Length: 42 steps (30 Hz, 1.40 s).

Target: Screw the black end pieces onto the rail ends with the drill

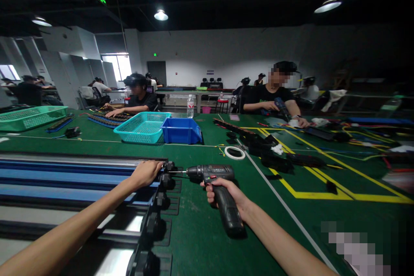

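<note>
My right hand (223,196) is wrapped around the grip of a black cordless drill (210,173), with a finger by its trigger. The drill's long thin bit (177,172) points left and reaches a black end fitting (169,166) at the far corner of a row of long blue and silver strips (77,177). My left hand (147,173) rests at that corner, fingers closed over the end of the strips beside the fitting. Several round black knobs (161,199) line the right end of the strips. The bit's exact contact point is too small to make out.
Beyond the strips stand a turquoise basket (142,127), a blue bin (181,131) and a water bottle (190,107). A white tape roll (234,152) lies right of them. Black parts and cables lie around yellow tape lines (323,197). Two people work across the table.
</note>
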### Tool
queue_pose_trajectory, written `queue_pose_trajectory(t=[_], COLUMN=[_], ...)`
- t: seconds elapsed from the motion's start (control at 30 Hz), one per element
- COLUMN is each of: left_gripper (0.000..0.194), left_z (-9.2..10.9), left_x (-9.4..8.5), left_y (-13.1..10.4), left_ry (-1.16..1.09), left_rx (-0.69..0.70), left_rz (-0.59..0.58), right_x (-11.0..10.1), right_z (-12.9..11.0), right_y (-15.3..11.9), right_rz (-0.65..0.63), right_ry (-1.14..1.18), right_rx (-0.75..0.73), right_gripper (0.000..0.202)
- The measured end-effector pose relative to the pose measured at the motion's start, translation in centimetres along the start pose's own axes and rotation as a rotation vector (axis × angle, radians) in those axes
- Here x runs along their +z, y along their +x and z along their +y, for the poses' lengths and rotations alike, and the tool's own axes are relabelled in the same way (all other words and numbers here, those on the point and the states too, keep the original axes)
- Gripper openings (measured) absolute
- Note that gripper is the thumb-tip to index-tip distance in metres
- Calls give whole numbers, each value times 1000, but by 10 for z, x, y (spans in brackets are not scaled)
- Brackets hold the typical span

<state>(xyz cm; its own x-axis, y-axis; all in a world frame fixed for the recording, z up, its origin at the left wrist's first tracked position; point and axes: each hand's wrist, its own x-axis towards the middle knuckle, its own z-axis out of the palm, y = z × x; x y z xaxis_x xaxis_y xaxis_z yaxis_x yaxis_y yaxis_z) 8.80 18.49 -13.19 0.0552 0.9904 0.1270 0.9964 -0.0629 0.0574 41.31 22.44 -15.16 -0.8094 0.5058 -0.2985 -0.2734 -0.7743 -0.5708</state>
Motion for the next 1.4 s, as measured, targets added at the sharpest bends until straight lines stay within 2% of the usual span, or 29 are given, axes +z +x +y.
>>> queue_pose_trajectory(t=[0.43,0.83,1.4], left_gripper=[55,55,54], left_z=[3,4,2], left_x=[-3,-6,-2], left_y=[-1,-2,1], left_ry=[-11,-18,-39], left_rx=[-12,-14,-30], left_rz=[-9,-17,-36], right_x=[-7,0,-4], right_z=[1,0,1], right_y=[3,0,3], right_rz=[-23,-1,-29], right_ry=[-12,1,-5], right_rx=[-14,2,-6], right_gripper=[35,34,32])
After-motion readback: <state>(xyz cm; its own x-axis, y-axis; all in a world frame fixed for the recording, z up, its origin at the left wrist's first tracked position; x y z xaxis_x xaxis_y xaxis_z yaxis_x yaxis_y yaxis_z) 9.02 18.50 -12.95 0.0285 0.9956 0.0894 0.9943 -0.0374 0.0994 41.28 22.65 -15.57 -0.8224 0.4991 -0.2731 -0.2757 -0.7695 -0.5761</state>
